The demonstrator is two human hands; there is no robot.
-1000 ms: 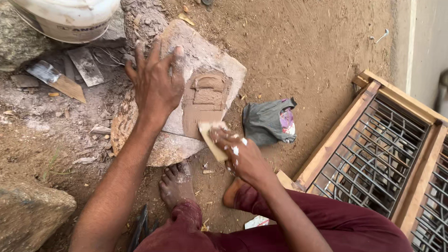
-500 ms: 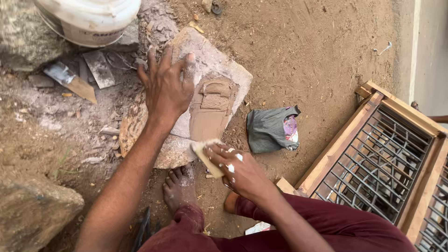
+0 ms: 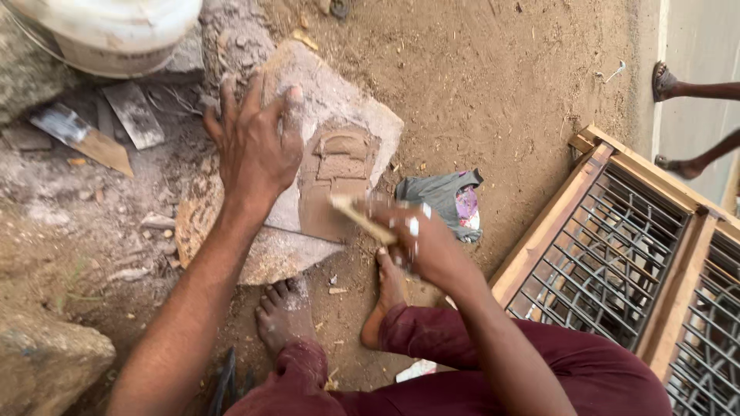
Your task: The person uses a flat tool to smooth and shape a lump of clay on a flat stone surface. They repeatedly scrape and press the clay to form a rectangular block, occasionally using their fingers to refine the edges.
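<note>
My left hand (image 3: 254, 146) lies flat, fingers spread, on a large flat stone slab (image 3: 339, 92) that rests on the dirt. A brown clay figure (image 3: 335, 181) is laid out on the slab just right of that hand. My right hand (image 3: 416, 239), flecked with white, is closed around a thin flat wooden stick (image 3: 361, 219); the stick's tip touches the lower part of the clay figure. My two bare feet (image 3: 281, 312) stand just below the slab, with maroon trousers behind them.
A white bucket (image 3: 116, 31) stands at top left, with flat metal trowel blades (image 3: 135, 115) below it. A crumpled grey cloth (image 3: 443, 200) lies right of the slab. A wooden frame with metal grille (image 3: 617, 254) lies at right. Another person's feet (image 3: 667, 81) show top right. A rock (image 3: 46, 362) sits bottom left.
My right hand has brought the stick up from beside the slab's edge onto the clay figure. The left hand stays pressed on the slab. The camera has tilted slightly.
</note>
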